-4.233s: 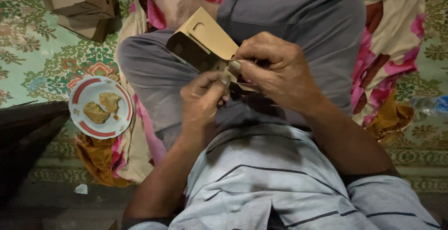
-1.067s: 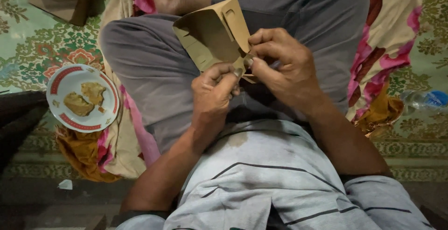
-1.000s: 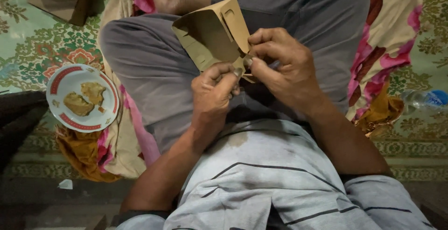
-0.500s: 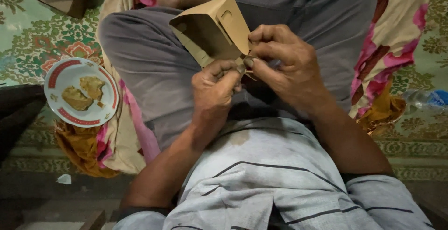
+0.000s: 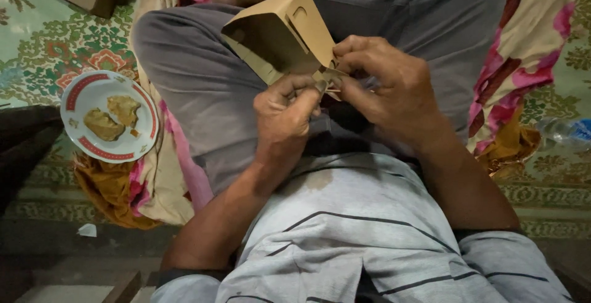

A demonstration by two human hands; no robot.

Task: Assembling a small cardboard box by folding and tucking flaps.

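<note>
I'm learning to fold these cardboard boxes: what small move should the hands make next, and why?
Probably press the small flap flat into the brown cardboard box. Both the left hand and the right hand pinch at that near corner, where the flap stands loose and looks unseated.

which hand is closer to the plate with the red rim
Left. The left hand works the cardboard box on the plate's side; the right hand is beyond it, farther away.

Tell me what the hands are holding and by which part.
Both hold a brown cardboard box by the flaps at its near bottom end: the left hand pinches from below, and the right hand grips the same corner from the side.
</note>
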